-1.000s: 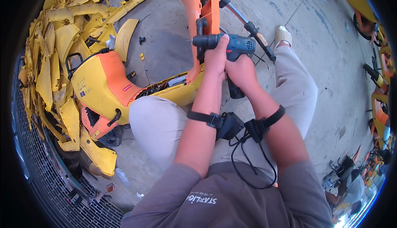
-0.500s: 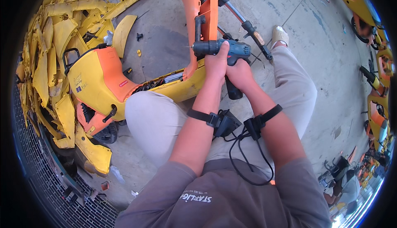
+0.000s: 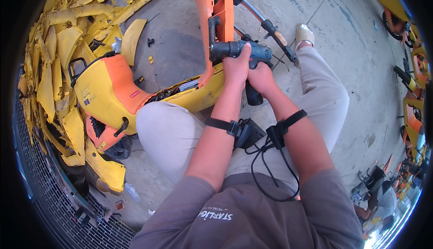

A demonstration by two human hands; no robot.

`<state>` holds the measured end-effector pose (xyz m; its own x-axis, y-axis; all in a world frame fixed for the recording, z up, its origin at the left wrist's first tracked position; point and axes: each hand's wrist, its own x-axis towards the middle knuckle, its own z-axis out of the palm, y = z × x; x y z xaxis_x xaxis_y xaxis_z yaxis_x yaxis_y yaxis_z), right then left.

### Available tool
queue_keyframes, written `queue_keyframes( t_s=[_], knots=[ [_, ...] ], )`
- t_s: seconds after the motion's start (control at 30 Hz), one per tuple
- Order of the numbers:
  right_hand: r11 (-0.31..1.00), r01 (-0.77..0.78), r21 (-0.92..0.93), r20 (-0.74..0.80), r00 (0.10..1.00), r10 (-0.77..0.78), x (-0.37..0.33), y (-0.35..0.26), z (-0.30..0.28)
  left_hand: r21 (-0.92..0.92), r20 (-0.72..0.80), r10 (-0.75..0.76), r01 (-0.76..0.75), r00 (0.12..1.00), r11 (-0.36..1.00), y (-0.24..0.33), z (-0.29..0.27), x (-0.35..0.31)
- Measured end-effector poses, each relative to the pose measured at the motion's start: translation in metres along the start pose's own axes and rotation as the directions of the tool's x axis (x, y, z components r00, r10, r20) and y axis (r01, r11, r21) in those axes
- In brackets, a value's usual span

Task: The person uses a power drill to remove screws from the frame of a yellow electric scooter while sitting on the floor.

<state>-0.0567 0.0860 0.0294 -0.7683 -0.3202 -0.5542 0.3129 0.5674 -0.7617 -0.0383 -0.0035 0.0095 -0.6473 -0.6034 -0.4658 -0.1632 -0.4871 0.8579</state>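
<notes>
A dark blue cordless drill (image 3: 260, 52) is held between both my hands, its thin bit aimed left at the orange upright panel (image 3: 206, 23) of a yellow and orange scooter. Whether the bit touches the panel I cannot tell. My left hand (image 3: 236, 67) is closed round the front of the drill body, thumb up along its side. With its fingers wrapped round the handle, my right hand (image 3: 261, 78) sits just above the black battery (image 3: 254, 96). The scooter's yellow body (image 3: 95, 84) lies on its side before my left knee.
Broken yellow body panels (image 3: 56, 68) are piled at the left. A fork with two metal tubes (image 3: 267, 23) lies near my right foot (image 3: 305, 35). More yellow scooters (image 3: 412, 118) line the right edge, and a crouching person (image 3: 382, 203) shows at the lower right.
The view has shifted slightly, and the scooter's orange panel appears a little further left. Both hands keep their hold on the drill, which has hardly moved.
</notes>
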Motion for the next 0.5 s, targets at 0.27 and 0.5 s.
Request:
queue_keyframes(
  t_s=[0.27, 0.5],
  knots=[
    [1.0, -0.015, 0.011, 0.007, 1.0, 0.015, 0.014, -0.003, 0.0, 0.052, 0.019, 0.014, -0.015, 1.0, 0.999, 0.004, 0.003, 0.013],
    [0.997, 0.009, -0.073, 0.021, 1.0, -0.007, 0.003, 0.001, 0.0, -0.026, -0.026, 0.006, -0.007, 1.0, 1.0, -0.002, -0.003, -0.003]
  ],
)
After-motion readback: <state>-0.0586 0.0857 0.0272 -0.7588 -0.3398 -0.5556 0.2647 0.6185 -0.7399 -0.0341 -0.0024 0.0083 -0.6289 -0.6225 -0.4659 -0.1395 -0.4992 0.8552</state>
